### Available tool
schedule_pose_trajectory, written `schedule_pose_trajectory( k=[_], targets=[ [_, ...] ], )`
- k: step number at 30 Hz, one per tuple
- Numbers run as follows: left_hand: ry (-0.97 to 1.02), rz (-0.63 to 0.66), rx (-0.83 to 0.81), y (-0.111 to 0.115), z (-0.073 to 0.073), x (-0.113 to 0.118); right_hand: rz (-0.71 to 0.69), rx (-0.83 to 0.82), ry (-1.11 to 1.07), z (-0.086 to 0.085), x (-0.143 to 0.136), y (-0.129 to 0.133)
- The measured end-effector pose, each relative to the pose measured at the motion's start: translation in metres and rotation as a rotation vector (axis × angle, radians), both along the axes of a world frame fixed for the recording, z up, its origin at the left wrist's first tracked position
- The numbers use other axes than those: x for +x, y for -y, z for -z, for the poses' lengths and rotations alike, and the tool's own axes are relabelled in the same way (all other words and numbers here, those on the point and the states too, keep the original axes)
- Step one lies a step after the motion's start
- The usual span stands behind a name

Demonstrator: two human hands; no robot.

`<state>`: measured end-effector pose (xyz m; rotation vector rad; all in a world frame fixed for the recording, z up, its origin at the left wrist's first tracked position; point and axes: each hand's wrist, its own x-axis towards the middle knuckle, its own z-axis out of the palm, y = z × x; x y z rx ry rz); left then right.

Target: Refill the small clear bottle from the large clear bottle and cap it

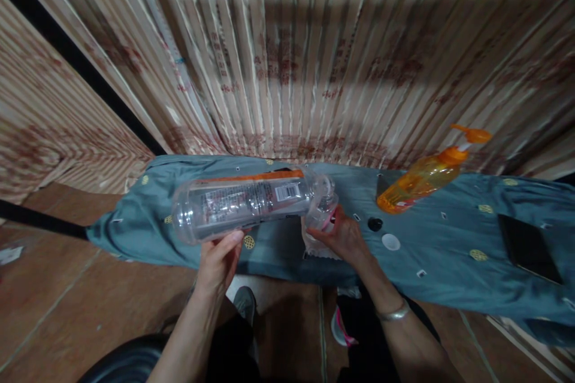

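Observation:
My left hand (223,260) is closed around the underside of a large clear plastic bottle (242,198). This bottle lies almost level in the air, its base to the left, with a printed label, a barcode and an orange strip. Its open neck meets the rim of a small clear plastic container (320,208) with a bit of pink on it. My right hand (344,233) grips that container from the right, hiding part of it. I cannot tell whether any liquid is in either one. A crinkled clear wrapper or bag (317,246) shows below the container.
An orange pump bottle (420,179) stands on the blue-green cloth (278,251) at the right. Nearer are a black cap (375,224) and a white round disc (390,242). A flat dark device (530,248) lies far right. A striped curtain (305,60) hangs behind.

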<state>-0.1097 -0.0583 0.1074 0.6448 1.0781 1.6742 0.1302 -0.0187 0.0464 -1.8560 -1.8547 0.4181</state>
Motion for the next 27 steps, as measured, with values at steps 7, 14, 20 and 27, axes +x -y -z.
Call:
schedule_pose_trajectory(
  k=[7, 14, 20, 27],
  targets=[
    [-0.008, -0.011, -0.017, 0.0006, 0.0013, -0.0016, -0.023, 0.025, -0.009, 0.0048, 0.0025, -0.0007],
    [0.000, -0.013, -0.034, 0.0008, 0.0025, -0.0049, -0.021, -0.010, -0.012, 0.0013, 0.0016, -0.0006],
    [-0.002, -0.009, -0.039, 0.0013, 0.0045, -0.0068, -0.020, -0.021, -0.003, 0.0008, 0.0020, -0.0005],
    [-0.011, -0.016, -0.019, -0.0003, 0.0021, -0.0029, -0.019, -0.012, 0.014, 0.0027, 0.0021, -0.0008]
  ],
)
